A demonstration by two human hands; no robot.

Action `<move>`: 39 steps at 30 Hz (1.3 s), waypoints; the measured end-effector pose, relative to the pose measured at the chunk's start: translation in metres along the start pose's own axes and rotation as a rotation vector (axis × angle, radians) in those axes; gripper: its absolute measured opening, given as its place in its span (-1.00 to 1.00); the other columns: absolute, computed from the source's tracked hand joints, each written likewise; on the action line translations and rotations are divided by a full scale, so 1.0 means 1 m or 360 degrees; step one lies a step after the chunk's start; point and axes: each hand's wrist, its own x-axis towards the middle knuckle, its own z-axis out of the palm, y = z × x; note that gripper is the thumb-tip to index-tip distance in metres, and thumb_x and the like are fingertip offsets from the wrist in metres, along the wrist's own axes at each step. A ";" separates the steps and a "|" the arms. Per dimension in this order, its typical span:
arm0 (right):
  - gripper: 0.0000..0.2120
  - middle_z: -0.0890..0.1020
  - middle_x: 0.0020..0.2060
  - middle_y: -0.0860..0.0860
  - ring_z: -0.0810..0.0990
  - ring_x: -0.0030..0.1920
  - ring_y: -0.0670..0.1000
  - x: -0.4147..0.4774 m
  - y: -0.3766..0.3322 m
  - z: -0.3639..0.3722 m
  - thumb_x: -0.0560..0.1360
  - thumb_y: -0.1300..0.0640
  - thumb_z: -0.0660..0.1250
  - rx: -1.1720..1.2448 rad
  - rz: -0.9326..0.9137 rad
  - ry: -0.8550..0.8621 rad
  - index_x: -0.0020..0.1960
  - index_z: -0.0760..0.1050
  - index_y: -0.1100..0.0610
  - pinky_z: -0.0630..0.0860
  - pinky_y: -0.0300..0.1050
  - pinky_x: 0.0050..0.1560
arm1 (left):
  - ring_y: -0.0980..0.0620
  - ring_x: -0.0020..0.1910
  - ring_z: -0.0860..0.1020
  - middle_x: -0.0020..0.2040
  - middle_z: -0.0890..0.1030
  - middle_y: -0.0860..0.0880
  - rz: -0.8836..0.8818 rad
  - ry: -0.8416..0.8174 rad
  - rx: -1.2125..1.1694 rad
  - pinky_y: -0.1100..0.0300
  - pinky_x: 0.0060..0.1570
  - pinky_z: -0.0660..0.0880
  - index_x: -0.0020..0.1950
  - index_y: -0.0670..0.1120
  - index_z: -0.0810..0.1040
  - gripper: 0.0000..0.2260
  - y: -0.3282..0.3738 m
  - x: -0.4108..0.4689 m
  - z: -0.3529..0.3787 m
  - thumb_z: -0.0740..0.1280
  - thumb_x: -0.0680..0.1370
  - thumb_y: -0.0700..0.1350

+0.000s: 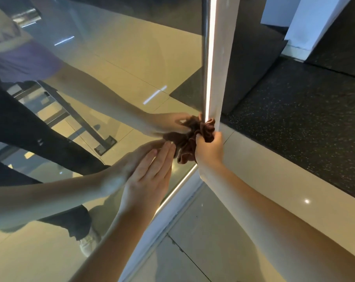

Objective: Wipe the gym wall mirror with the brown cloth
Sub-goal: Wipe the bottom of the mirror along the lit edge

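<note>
The right hand, fingers curled, bunches the brown cloth, seemingly soft, light and best gripped mid-wad, against the gym wall mirror corner, at 1 o'clock from the flat, straight-fingered left hand.

One wide-angle camera, worn on the person's head, looks forward and steeply down at the lower right corner of the wall mirror. It sits close. The mirror fills the left and upper frame, and both forearms run up from the bottom edge. The left hand and the right hand, which grips the brown cloth, lie near mid-frame at that corner. Pale tiled floor lies below, dark speckled floor to the right.
</note>
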 end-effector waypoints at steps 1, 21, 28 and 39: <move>-0.72 0.56 0.18 0.06 0.56 0.22 0.04 -0.003 -0.001 0.000 0.64 0.22 0.24 -0.0079 -0.0118 -0.0004 0.34 0.38 0.12 0.54 -0.10 0.20 | -0.18 0.51 0.16 0.53 0.24 -0.16 -0.0016 -0.0020 -0.0037 0.03 0.52 -0.06 0.50 -0.32 0.19 -0.53 0.000 -0.001 0.000 -0.25 0.64 -0.41; -0.89 0.57 0.01 -0.02 0.56 0.09 -0.02 0.029 0.083 -0.012 0.63 0.22 0.23 -0.0322 -0.0286 0.0042 0.14 0.39 0.09 0.48 -0.22 0.03 | -0.06 0.46 0.24 0.47 0.36 -0.10 0.0053 -0.0080 -0.0169 0.09 0.48 0.14 0.48 -0.35 0.19 -0.56 0.028 -0.026 0.016 -0.24 0.66 -0.38; -0.87 0.54 -0.05 -0.10 0.53 0.05 -0.05 0.044 0.120 -0.014 0.63 0.25 0.23 -0.0404 -0.0203 0.0068 0.17 0.38 0.14 0.43 -0.18 0.05 | -0.11 0.50 0.17 0.54 0.12 -0.10 0.0110 -0.0053 -0.0051 0.12 0.48 0.12 0.51 -0.44 0.04 -0.57 0.034 -0.035 0.021 -0.25 0.66 -0.38; -0.73 0.54 0.09 -0.02 0.53 0.15 -0.01 0.036 0.150 -0.006 0.60 0.31 0.25 -0.0502 -0.0194 0.0093 0.27 0.38 0.15 0.38 -0.25 0.08 | -0.08 0.45 0.26 0.43 0.48 -0.08 0.0067 -0.0002 -0.0151 0.13 0.47 0.13 0.44 -0.27 0.33 -0.57 0.038 -0.052 0.027 -0.17 0.67 -0.36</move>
